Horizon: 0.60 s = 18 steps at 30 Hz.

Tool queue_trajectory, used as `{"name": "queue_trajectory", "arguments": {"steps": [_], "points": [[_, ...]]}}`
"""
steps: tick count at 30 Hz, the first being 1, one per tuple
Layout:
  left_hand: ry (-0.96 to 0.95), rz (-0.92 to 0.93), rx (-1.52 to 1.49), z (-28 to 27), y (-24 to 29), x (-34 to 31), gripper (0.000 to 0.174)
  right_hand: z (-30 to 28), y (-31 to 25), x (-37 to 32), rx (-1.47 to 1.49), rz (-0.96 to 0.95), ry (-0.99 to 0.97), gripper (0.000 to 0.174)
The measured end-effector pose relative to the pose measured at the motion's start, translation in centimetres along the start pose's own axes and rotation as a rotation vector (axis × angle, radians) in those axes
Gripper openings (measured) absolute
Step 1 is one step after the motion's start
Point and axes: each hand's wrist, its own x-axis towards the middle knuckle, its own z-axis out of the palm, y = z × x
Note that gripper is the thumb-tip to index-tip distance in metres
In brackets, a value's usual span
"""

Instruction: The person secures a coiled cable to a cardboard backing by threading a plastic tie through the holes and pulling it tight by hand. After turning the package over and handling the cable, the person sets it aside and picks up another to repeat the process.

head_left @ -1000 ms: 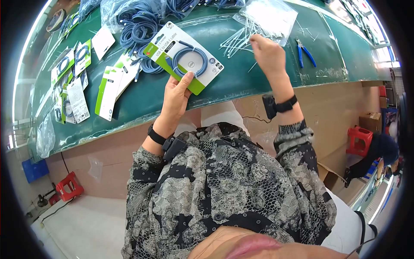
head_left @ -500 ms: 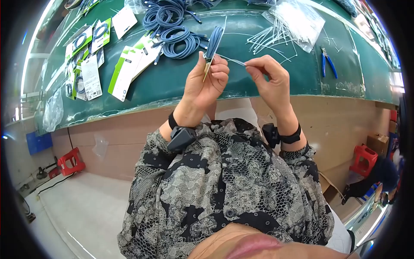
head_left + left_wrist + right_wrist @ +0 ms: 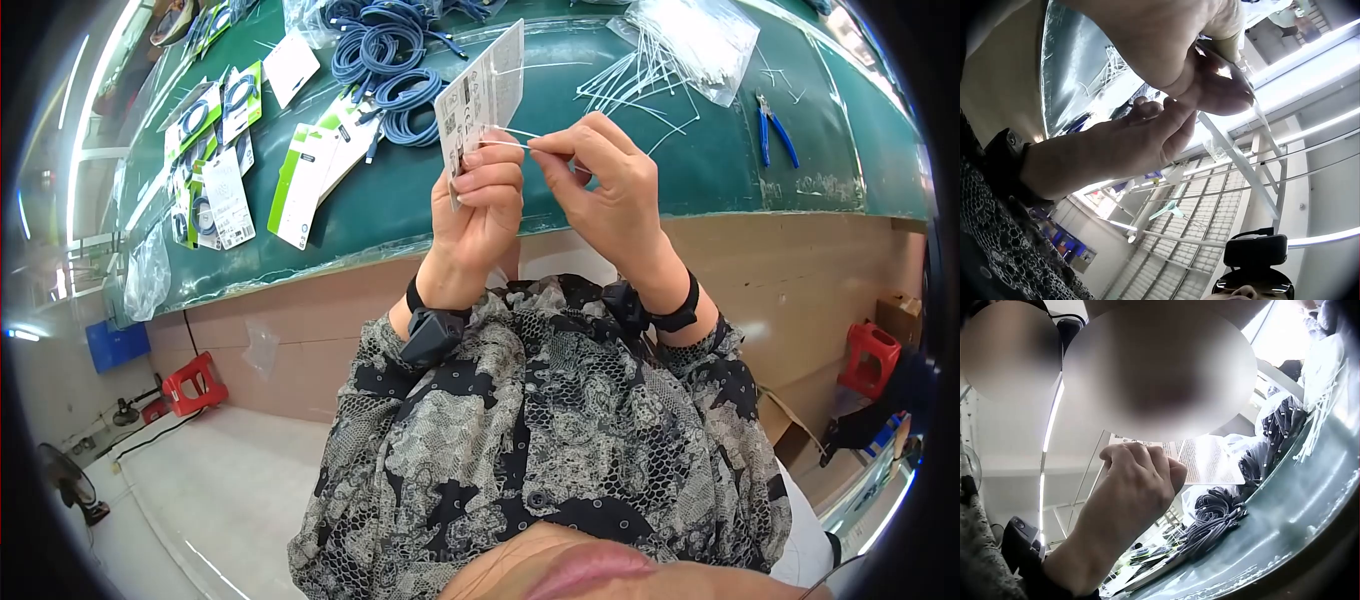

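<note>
In the head view my left hand [image 3: 478, 225] grips the lower part of a cable packaging card [image 3: 490, 80], its printed back turned toward me. The card stands nearly upright above the table edge; its cable side is hidden. My right hand [image 3: 610, 185] is close beside it, thumb and forefinger pinching a thin white cable tie [image 3: 512, 131] that runs to the card. The right wrist view shows the left fingers curled at the printed card [image 3: 1210, 465]. From the left wrist, the right hand [image 3: 1147, 128] appears close to the left.
Coiled blue cables [image 3: 408, 110] lie behind the card. Leftward are blank-backed cards [image 3: 300, 185] and carded cables [image 3: 240, 95]. To the right lie loose cable ties [image 3: 640, 80], a clear plastic bag [image 3: 705, 45] and blue-handled cutters [image 3: 775, 135] on the green table [image 3: 700, 185].
The card has turned from its cable side facing up, through edge-on, to its printed back. My right hand has come from the loose ties to the card with a tie.
</note>
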Motion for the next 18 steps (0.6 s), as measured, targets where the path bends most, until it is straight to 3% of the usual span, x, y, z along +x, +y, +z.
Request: {"name": "queue_trajectory", "arguments": {"steps": [18], "points": [[-0.010,0.012,0.030,-0.44,0.68,0.08,0.015,0.50,0.46,-0.01,-0.008,-0.027,0.006,0.015]]}}
